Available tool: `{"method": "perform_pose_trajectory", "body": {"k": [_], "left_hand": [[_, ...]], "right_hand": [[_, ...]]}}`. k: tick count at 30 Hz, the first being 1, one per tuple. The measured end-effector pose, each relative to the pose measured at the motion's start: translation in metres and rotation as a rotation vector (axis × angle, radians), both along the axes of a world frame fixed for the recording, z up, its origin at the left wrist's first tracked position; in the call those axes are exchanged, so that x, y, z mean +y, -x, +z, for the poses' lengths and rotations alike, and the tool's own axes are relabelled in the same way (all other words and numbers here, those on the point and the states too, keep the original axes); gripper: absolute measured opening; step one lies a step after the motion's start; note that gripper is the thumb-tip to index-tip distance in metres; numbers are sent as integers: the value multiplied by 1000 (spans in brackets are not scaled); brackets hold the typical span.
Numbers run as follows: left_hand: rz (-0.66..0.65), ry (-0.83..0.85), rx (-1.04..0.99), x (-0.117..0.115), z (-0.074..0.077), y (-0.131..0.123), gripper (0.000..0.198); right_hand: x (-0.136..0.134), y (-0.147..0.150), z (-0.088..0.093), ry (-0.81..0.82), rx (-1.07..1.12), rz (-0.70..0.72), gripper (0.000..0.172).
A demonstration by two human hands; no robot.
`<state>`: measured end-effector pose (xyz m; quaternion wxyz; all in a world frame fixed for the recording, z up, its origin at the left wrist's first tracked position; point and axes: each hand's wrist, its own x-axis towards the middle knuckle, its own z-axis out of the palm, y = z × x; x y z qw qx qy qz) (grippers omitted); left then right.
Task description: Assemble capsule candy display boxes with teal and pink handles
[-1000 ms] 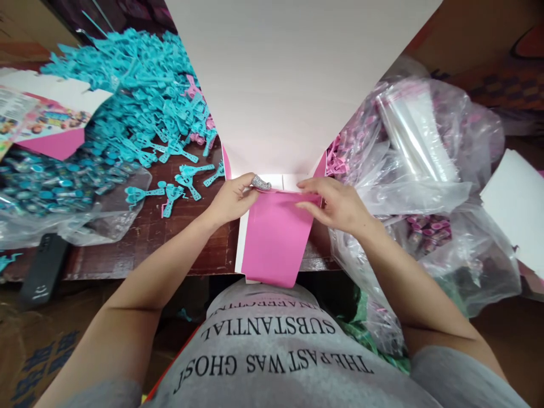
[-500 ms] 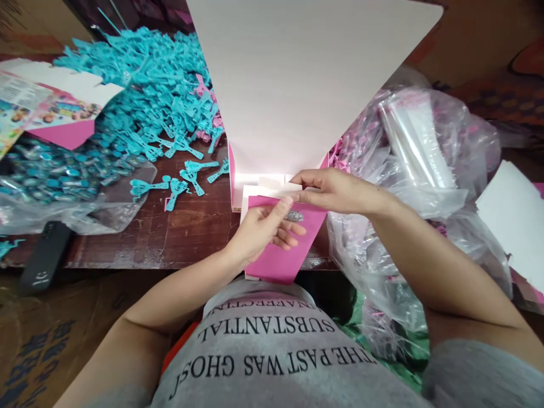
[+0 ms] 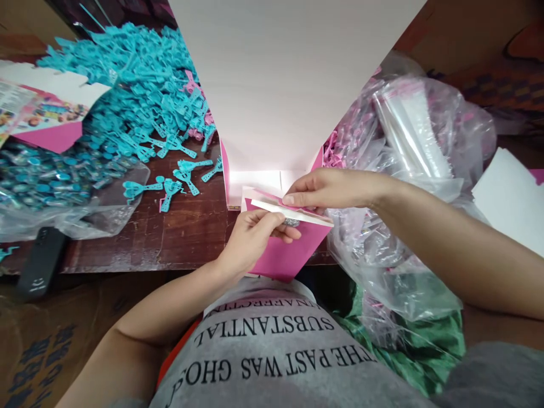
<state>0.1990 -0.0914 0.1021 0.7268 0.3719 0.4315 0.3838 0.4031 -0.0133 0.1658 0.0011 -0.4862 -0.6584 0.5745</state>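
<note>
Item: one cardboard box (image 3: 255,180), standing at the middle of the table's (image 3: 187,238) front edge. Interior white; tall white lid (image 3: 297,73) raised behind. Pink flap (image 3: 283,258) at the near side, its lower end past the table's front edge and close to the grey shirt (image 3: 272,351); a narrow white strip (image 3: 312,216) shows along its upper edge.

Left hand (image 3: 250,238): clamped on the pink flap's upper edge, thumb on top, fingers beneath; silvery band (image 3: 291,221) on one finger.

Right hand (image 3: 327,188): thumb against the flap's far edge, fingers partly hidden; whether it grips cannot be told. The hands are near each other, not touching.

Left part of table: large heap of blue clips (image 3: 131,73) toward the back, a few pink clips (image 3: 191,84) at its right side; several loose blue clips (image 3: 172,190) nearer the front edge. Clear bag (image 3: 127,209) of small blue-ended pieces (image 3: 51,175); printed card (image 3: 51,110) above them. Black phone (image 3: 41,263), reaching over the front edge toward the left corner.

Right of the box: crumpled clear bags (image 3: 365,243), with clear sleeves (image 3: 412,130) on top; white cards (image 3: 510,198) farther right; green sack (image 3: 425,345) below.
</note>
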Motion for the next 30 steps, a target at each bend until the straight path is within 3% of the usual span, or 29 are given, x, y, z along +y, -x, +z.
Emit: {"method": "perform_pose_trajectory", "body": {"k": [4,8,13,19,21,23,25,26,28,30], "left_hand": [[-40,-47,21,-6,-3,3,26],[-79,-63,5,-4,-4,5,26],[-99,-61,-19,4,-5,9,26],[-140,-188,19,9,5,16,35],[-71,-353,137,5,12,29,30],[198,-629,298,1,13,48,23],[536,-889,431,0,4,69,36],[641,-946,458,1,-5,77,49],[650,-860,425,7,-24,88,61],[533,-629,340,16,-42,93,49]], "right_hand": [[-2,-3,-9,-188,-2,32,48],[-3,-7,-11,-239,78,70,45],[-5,-7,-3,-279,118,165,44],[-8,-1,16,-305,138,110,45],[-13,-14,26,-355,135,25,43],[-24,-33,29,-460,178,-234,42],[-41,-49,16,-570,281,-589,39],[-51,-53,3,-596,343,-719,36],[-72,-53,-32,-551,440,-795,32],[-90,-47,-70,-421,516,-705,31]]}}
